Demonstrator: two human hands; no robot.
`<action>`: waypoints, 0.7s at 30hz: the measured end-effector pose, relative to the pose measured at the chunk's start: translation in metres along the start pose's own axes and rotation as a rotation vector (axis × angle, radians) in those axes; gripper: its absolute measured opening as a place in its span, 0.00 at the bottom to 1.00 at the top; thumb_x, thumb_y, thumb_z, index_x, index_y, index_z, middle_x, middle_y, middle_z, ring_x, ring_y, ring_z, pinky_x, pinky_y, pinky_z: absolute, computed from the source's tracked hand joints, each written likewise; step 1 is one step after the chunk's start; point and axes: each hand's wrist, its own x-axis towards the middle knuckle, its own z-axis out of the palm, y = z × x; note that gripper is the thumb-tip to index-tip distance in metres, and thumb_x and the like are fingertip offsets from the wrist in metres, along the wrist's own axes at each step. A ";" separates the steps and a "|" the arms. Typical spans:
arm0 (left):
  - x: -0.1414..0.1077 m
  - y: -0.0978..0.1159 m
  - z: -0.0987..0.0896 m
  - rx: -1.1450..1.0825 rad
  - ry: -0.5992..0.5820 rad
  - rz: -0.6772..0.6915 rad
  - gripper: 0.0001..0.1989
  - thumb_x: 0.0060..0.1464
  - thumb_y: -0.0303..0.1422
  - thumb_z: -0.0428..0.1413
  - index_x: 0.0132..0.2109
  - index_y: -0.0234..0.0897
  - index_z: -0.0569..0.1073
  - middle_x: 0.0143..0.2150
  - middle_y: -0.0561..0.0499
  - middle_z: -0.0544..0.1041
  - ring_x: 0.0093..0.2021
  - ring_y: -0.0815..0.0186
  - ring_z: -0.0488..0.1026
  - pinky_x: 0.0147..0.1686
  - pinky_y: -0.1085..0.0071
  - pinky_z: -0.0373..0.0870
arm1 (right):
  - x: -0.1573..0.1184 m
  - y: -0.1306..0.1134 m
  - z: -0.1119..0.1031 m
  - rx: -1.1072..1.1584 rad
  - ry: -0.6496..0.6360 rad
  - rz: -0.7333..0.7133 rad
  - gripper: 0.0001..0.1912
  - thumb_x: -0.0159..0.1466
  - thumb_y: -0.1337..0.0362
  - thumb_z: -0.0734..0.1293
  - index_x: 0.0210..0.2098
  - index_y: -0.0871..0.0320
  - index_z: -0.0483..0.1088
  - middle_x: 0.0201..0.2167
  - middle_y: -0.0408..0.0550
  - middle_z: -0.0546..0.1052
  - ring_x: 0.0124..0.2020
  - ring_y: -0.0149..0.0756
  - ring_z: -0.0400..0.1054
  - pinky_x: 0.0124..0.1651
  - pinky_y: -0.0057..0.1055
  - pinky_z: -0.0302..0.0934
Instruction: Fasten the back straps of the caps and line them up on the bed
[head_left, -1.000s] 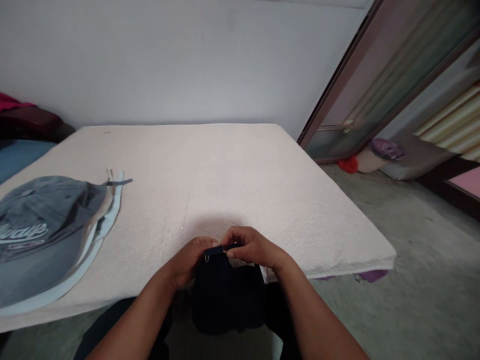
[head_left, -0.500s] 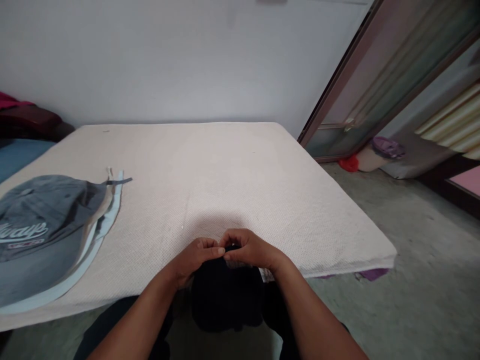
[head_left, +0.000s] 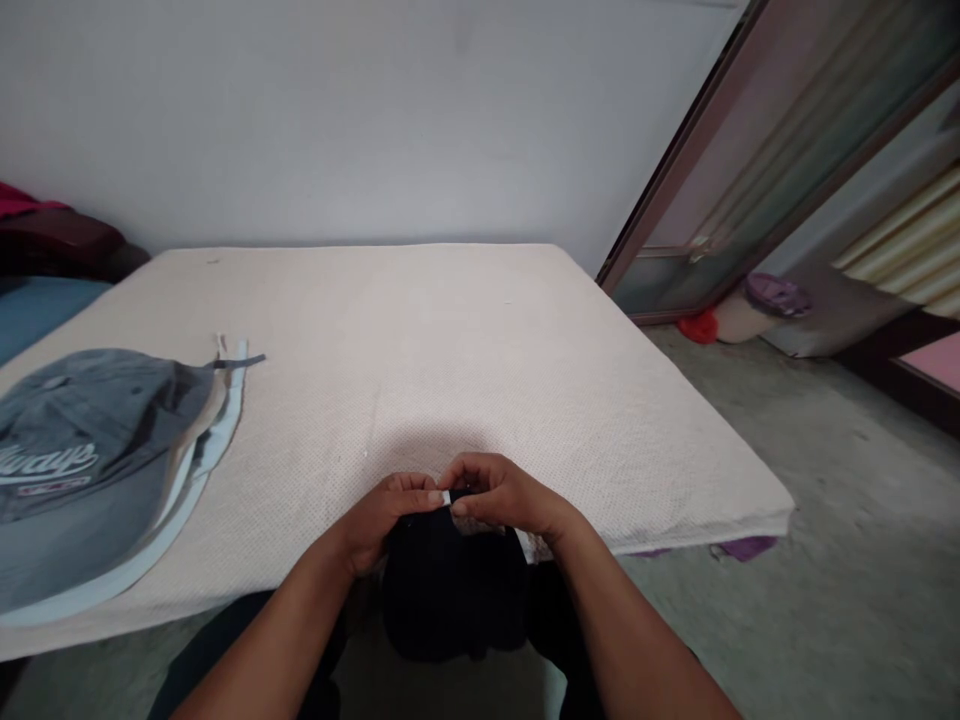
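A black cap (head_left: 454, 590) hangs at the near edge of the covered table, between my forearms. My left hand (head_left: 394, 510) pinches its upper edge with thumb and fingers. Close beside it, my right hand (head_left: 499, 495) grips the same edge, its thumb nearly touching the left one. Between the two thumbs shows a small white piece (head_left: 446, 497); what it belongs to is too small to tell. Under the right hand an opening in the cap is visible.
On the left of the cream-covered table (head_left: 450, 330) lies a stack of caps, a grey one (head_left: 97, 430) on top. A wall stands behind. To the right are a grey floor (head_left: 847, 480), a glass-panelled door and a bin with a purple rim (head_left: 776, 295).
The thumbs have parted slightly, and the small white piece now shows between them. Both hands keep their hold on the black cap.
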 end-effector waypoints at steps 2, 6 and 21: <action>0.000 0.000 0.000 -0.021 -0.001 0.010 0.07 0.47 0.31 0.62 0.32 0.30 0.75 0.21 0.53 0.70 0.19 0.74 0.63 0.21 0.76 0.56 | -0.001 -0.002 -0.001 0.050 0.004 0.031 0.14 0.53 0.66 0.71 0.39 0.60 0.71 0.28 0.41 0.70 0.24 0.23 0.60 0.25 0.21 0.54; 0.000 0.001 0.002 -0.084 -0.003 0.032 0.08 0.46 0.30 0.62 0.26 0.31 0.72 0.19 0.55 0.67 0.18 0.76 0.61 0.19 0.77 0.53 | -0.004 -0.004 -0.004 0.135 -0.012 0.054 0.16 0.53 0.64 0.72 0.40 0.59 0.69 0.25 0.38 0.67 0.18 0.20 0.55 0.19 0.20 0.48; -0.001 0.002 0.000 -0.154 0.068 0.022 0.09 0.48 0.34 0.55 0.25 0.32 0.73 0.21 0.53 0.69 0.21 0.71 0.64 0.23 0.74 0.61 | -0.005 -0.010 -0.002 0.008 0.043 0.096 0.14 0.55 0.59 0.71 0.36 0.61 0.69 0.21 0.38 0.65 0.19 0.22 0.55 0.20 0.22 0.46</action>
